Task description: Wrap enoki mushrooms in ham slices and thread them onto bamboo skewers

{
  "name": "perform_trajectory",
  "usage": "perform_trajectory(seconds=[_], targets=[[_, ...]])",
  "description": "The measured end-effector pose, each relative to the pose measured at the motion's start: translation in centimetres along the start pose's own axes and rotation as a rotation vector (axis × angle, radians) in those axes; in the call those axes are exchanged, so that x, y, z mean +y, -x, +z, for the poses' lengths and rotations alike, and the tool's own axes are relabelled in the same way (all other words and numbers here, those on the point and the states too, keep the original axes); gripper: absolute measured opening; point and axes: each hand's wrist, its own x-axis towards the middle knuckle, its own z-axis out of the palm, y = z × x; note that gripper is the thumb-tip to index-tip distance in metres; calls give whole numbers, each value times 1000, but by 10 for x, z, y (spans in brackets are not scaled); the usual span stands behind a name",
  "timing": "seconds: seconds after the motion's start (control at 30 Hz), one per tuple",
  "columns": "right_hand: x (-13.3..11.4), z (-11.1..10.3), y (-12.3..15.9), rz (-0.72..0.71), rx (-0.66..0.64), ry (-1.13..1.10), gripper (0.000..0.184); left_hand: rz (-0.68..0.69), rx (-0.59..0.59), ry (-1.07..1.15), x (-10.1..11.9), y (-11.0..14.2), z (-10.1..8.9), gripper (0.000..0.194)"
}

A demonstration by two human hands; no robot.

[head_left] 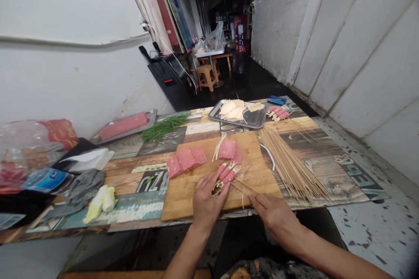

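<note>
Two hands hold skewered pink rolls over a wooden board on a plank-patterned table.
The left hand (209, 198) pinches the pink rolls (228, 173) between thumb and fingers, above the right half of the cutting board (183, 200); the right hand (276, 216) has its fingers closed on the skewer (246, 186) that runs out of them, near the board's front edge. The tabletop (137, 209) is printed with mixed planks and lettering. Beside the board lies a fan of bare sticks (291, 165); behind it sits a metal tray (258, 121), with long green stalks (166, 126) to the left. A white wall (65, 78) stands left, pale panels (356, 65) right over a speckled floor (389, 235), and a dark passage holds a plastic stool (206, 77).
</note>
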Motion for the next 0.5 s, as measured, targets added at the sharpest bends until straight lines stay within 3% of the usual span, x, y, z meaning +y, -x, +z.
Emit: perform_trajectory(seconds=[0.5], targets=[[3, -6, -16, 14, -100, -54, 26, 17, 3, -21, 4, -4, 0, 27]])
